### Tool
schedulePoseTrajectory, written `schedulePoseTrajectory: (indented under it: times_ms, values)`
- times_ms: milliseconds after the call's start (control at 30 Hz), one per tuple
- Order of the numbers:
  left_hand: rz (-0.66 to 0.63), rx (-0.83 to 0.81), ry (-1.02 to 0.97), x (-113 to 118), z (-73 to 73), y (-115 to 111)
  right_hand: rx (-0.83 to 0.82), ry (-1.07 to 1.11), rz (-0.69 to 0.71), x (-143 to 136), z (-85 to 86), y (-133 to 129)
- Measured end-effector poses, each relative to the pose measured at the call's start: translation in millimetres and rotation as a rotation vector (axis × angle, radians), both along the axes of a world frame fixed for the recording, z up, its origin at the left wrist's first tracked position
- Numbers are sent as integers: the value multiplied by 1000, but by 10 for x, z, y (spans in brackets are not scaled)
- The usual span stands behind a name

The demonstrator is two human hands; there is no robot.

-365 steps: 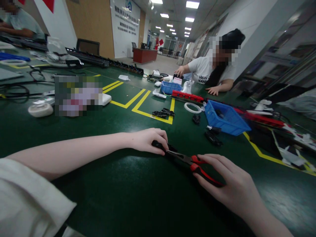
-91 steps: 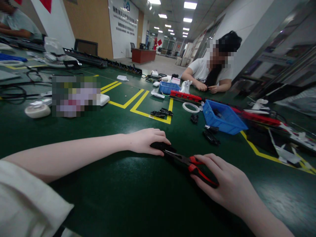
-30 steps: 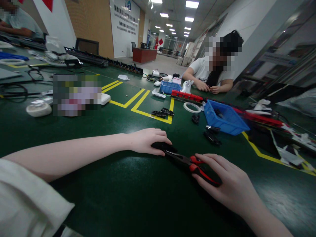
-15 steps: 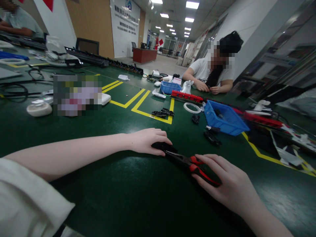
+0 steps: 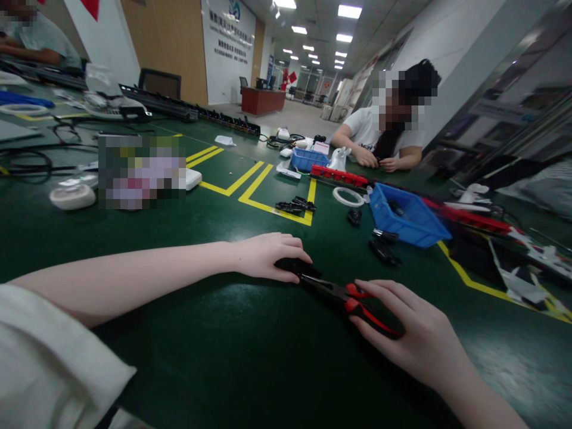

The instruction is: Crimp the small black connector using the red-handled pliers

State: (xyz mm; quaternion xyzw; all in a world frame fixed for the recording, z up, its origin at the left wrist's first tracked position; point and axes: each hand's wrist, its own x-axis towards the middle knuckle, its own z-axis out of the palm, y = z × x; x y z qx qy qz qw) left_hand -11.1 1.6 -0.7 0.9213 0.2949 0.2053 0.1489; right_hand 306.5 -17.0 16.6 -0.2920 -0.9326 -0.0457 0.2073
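Note:
My left hand point(image 5: 272, 255) is closed on a small black part point(image 5: 292, 266), pressing it near the green tabletop. Most of that part lies under my fingers, so its kind is unclear. In my right hand point(image 5: 413, 325) are needle-nose pliers point(image 5: 355, 296) with red and black handles. Their jaws point left and their tips meet the black part beside my left thumb. Whether the jaws pinch it cannot be made out.
Beyond my hands lie black parts point(image 5: 295, 205) by yellow tape, and more black pieces point(image 5: 385, 250) near a blue bin point(image 5: 406, 217). A roll of white tape point(image 5: 348, 196) lies beside the bin. Across the table a person point(image 5: 384, 131) handles something dark.
The pliers and my right hand have shifted very slightly to the right. My left hand stays in place on the black part.

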Motion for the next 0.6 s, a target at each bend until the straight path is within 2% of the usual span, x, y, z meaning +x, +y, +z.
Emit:
schedulePoseTrajectory:
  times_ms: [200,333,600]
  values:
    - [2,-6,7,1,4,-3,-23,21,-25,-3,-17,-2]
    - [3,-7,-7,-1,-3,-1,30,30,-33,14,-37,10]
    - [0,9,-19,3,-7,-2,63,24,16,-12,-17,22]
